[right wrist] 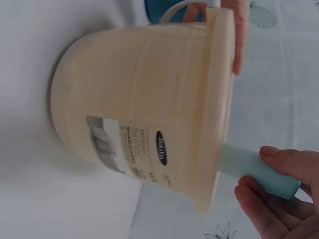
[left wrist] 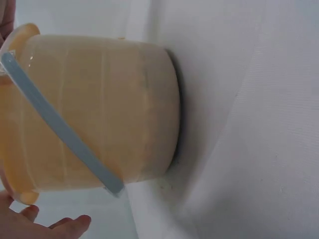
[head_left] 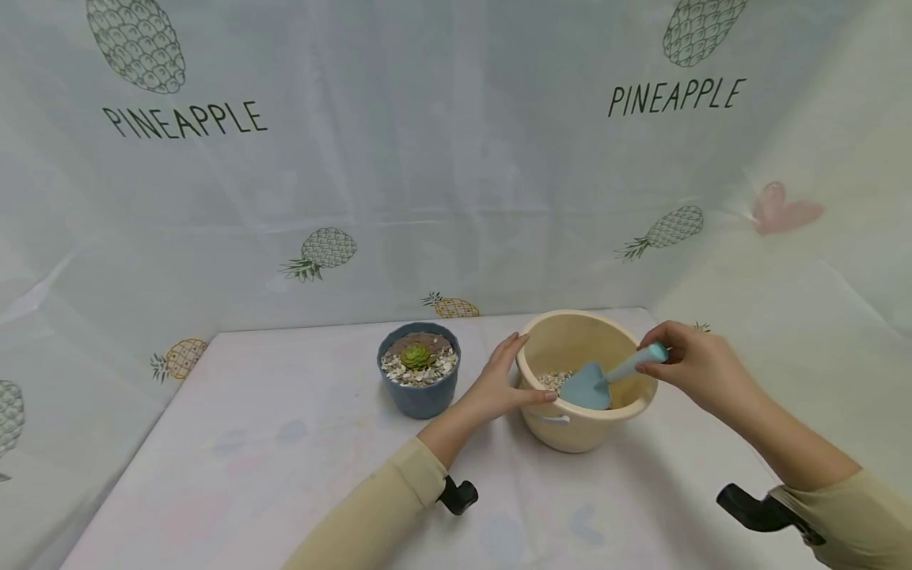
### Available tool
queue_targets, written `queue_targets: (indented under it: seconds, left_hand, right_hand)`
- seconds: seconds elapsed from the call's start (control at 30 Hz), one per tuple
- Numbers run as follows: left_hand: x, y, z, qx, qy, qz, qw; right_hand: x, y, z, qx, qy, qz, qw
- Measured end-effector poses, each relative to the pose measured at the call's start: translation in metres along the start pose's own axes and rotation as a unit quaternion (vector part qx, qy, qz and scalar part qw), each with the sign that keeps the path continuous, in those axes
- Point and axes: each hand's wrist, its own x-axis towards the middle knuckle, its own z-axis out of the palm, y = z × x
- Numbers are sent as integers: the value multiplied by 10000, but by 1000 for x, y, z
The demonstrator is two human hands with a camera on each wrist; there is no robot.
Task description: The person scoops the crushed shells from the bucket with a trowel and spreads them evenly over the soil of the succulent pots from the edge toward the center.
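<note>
Lower right of head view: right hand [head_left: 687,360] pinched trowel [head_left: 587,386] by handle end, left hand [head_left: 496,386] gripped bucket [head_left: 577,434] by rim. Risk seemed trowel twisting in fingertip hold, flicking gravel [head_left: 553,381] out.

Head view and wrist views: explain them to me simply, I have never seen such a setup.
There is no machine: a person works with two bare hands. The head picture looks forward and down from a camera worn on the head; each wrist picture comes from a camera worn on that wrist, so the bucket appears sideways. On the covered table stand a cream bucket with pale chips inside and a blue pot with a green succulent. The left hand rests against the bucket; the right hand holds a blue trowel by its handle.
</note>
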Motion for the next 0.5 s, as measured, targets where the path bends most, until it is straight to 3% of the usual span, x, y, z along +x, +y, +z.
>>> queue_targets:
  seconds: [0.17,0.5]
  left_hand:
    - [2,0,0,2,34,0,10000]
    - [3,-4,3,-236,55,7,9997]
  right_hand:
    - [7,4,9,-218,-168,-168,9995]
    - [17,8,15,-886,280,-1034,9903]
